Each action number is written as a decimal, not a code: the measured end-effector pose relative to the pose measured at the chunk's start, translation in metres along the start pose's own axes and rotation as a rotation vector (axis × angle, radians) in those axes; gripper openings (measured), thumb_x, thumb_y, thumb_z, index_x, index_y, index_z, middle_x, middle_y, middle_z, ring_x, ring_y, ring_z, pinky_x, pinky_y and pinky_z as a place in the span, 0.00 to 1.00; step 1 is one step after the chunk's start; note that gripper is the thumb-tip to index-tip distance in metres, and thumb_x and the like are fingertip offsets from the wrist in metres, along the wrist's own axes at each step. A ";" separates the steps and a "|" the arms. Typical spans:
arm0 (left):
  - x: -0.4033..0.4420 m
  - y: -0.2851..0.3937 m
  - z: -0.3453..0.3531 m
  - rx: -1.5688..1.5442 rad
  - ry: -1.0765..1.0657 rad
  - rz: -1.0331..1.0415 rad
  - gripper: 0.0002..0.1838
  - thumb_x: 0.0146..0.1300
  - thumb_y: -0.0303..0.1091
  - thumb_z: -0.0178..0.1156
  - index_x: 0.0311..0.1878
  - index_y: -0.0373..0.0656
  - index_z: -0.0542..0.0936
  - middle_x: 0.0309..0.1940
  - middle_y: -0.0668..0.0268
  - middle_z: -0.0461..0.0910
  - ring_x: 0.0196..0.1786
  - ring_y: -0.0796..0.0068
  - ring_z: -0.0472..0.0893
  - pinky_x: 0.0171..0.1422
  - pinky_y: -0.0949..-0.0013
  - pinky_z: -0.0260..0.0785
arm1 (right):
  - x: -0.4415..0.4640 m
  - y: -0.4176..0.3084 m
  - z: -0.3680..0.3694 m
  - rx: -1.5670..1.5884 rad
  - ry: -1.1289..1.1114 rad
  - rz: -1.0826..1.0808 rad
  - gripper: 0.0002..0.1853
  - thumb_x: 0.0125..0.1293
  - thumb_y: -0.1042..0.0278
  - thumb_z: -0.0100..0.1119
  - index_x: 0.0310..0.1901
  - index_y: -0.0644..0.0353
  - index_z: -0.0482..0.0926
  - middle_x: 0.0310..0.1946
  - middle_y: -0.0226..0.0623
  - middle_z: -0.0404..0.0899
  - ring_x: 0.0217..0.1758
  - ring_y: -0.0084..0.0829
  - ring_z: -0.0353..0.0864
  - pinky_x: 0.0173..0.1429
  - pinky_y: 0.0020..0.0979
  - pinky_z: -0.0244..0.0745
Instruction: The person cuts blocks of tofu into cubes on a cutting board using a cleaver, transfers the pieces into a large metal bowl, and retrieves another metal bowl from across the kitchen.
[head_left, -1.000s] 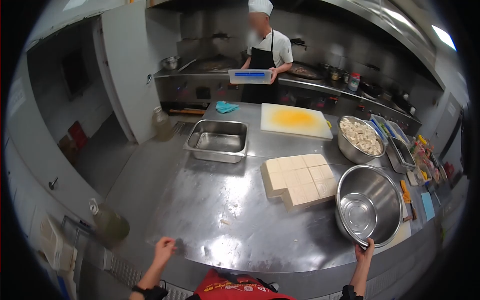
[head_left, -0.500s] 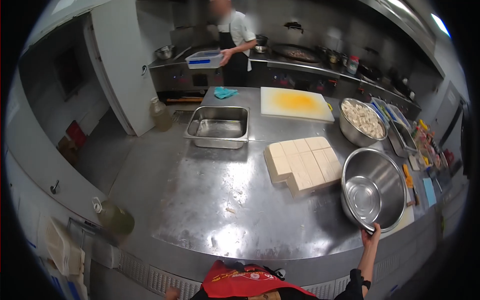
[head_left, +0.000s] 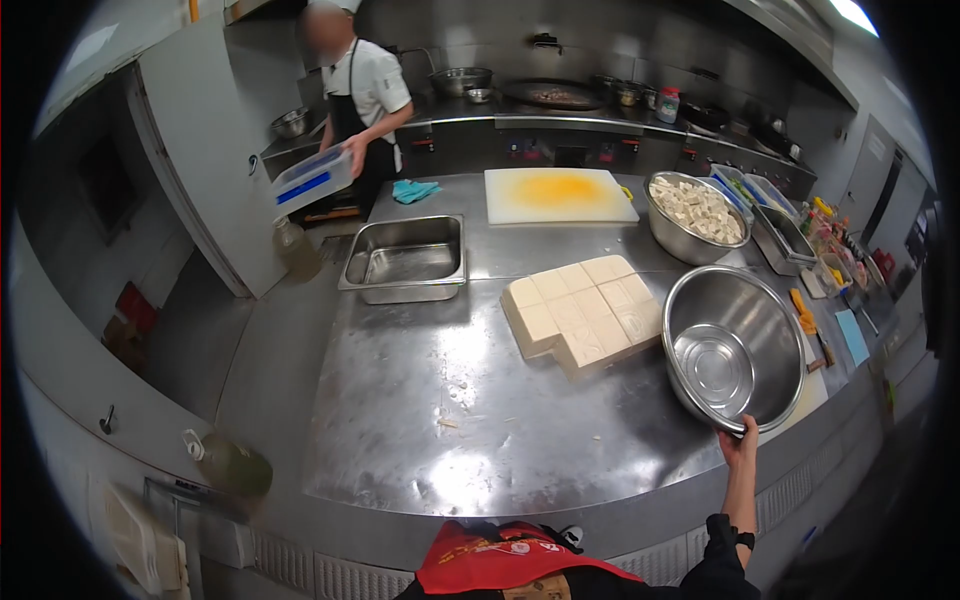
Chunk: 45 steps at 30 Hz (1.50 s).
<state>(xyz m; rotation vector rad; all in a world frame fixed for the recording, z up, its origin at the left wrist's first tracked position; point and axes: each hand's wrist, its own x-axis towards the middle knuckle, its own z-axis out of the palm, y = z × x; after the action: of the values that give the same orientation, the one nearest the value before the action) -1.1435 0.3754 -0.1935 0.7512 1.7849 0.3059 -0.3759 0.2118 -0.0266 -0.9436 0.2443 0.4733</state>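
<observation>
My right hand point(head_left: 738, 440) grips the near rim of a large metal mixing bowl point(head_left: 715, 365), which is tilted toward me with nothing inside it. Left of the bowl lies a slab of white tofu point(head_left: 580, 310), scored into blocks, with one near corner cut out. Beyond the bowl stands a second metal bowl point(head_left: 665, 232) full of tofu cubes point(head_left: 697, 208). My left hand is out of the frame.
A deep steel pan point(head_left: 455, 285) stands on the left of the steel table point(head_left: 400, 420). Behind it are a teal cloth point(head_left: 415, 191) and a yellow-stained white cutting board point(head_left: 510, 207). A co-worker point(head_left: 380, 85) holds a plastic container point(head_left: 312, 182) near the stoves.
My view has shifted slightly, with my right hand still on the bowl rim. My left hand has left the frame. The co-worker has moved left with the container, now tilted.
</observation>
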 end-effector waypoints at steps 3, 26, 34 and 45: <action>-0.003 0.003 0.008 0.001 -0.024 -0.001 0.08 0.56 0.28 0.54 0.37 0.35 0.78 0.27 0.57 0.79 0.30 0.60 0.81 0.35 0.59 0.75 | -0.001 -0.001 -0.001 0.008 -0.008 0.015 0.21 0.60 0.60 0.56 0.49 0.68 0.72 0.47 0.45 0.78 0.44 0.42 0.81 0.50 0.44 0.82; -0.075 0.160 0.121 -0.646 -0.228 0.253 0.04 0.55 0.30 0.51 0.27 0.43 0.70 0.22 0.64 0.70 0.33 0.60 0.80 0.35 0.55 0.76 | 0.065 -0.155 0.012 0.031 -0.046 -0.016 0.06 0.48 0.81 0.54 0.29 0.60 0.73 0.28 0.31 0.78 0.31 0.28 0.81 0.39 0.28 0.83; -0.181 0.355 0.258 -0.667 -0.630 0.683 0.10 0.64 0.38 0.51 0.42 0.43 0.74 0.32 0.65 0.75 0.42 0.63 0.79 0.44 0.60 0.75 | 0.121 -0.198 0.012 0.067 0.009 -0.128 0.07 0.50 0.81 0.55 0.22 0.57 0.69 0.22 0.27 0.71 0.25 0.25 0.76 0.34 0.28 0.80; -0.318 0.494 0.559 -0.518 -0.908 0.709 0.13 0.67 0.33 0.52 0.53 0.44 0.72 0.47 0.61 0.75 0.49 0.63 0.78 0.46 0.60 0.75 | 0.305 -0.297 -0.061 0.107 -0.021 -0.003 0.04 0.50 0.79 0.54 0.26 0.58 0.71 0.26 0.30 0.76 0.28 0.30 0.79 0.40 0.34 0.82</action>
<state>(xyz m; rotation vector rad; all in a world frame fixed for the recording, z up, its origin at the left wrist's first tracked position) -0.4035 0.4653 0.1261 0.9162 0.5080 0.7223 0.0358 0.1002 0.0294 -0.8337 0.2465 0.4627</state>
